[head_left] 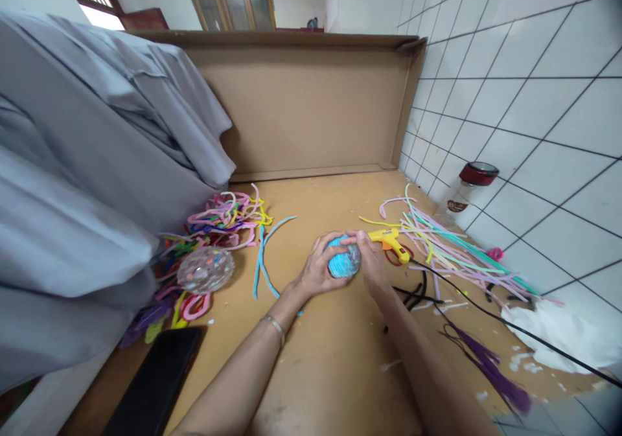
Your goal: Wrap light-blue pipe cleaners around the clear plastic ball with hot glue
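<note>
My left hand (pixel 318 264) wraps around a clear round ball (pixel 343 261) partly covered in rows of light-blue pipe cleaner. The ball's right side is bare and see-through. On that side my right hand (pixel 368 260) presses its fingers against the ball's top and edge; some fingertips are hidden. Just beyond the right hand lies a yellow hot glue gun (pixel 392 243), its black cord running to the lower right. Two loose blue pipe cleaners (pixel 262 258) rest on the table to the left of my left hand.
A heap of coloured pipe cleaners (pixel 228 219) and a clear patterned ball (pixel 206 269) sit left, near a phone (pixel 154 381) and grey cloth (pixel 107 164). Rightward are pastel pipe cleaners (pixel 451 248), a jar (pixel 459 196), white tissue (pixel 558 332) and a purple tassel (pixel 490 365). Cardboard (pixel 311 109) stands behind.
</note>
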Motion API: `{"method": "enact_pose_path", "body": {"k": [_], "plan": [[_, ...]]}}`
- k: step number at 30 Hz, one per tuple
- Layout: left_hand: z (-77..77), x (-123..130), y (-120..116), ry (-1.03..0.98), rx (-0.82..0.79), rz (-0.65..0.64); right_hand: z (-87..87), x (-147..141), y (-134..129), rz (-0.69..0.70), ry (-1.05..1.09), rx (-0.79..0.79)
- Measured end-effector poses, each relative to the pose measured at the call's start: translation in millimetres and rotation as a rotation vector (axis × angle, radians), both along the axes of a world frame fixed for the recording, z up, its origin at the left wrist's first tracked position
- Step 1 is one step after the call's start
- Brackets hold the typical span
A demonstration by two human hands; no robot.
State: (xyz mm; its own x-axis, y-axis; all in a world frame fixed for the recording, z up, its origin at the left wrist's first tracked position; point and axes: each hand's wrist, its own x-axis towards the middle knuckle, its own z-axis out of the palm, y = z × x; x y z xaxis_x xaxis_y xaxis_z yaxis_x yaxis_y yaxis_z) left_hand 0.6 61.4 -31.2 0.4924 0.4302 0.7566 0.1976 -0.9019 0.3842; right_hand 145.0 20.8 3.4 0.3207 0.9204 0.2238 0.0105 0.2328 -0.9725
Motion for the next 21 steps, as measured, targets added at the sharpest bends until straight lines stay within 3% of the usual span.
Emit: {"method": "enact_pose_path", "body": {"k": [13,21], "plan": [[7.7,2,0,0.010,0.051,-0.022,-11.2,4,10,-0.073,0.174,-0.058],[3.3,3,2,0.016,0.019,-0.007,-13.3,7,8,-0.018,-0.015,-0.069]]}}
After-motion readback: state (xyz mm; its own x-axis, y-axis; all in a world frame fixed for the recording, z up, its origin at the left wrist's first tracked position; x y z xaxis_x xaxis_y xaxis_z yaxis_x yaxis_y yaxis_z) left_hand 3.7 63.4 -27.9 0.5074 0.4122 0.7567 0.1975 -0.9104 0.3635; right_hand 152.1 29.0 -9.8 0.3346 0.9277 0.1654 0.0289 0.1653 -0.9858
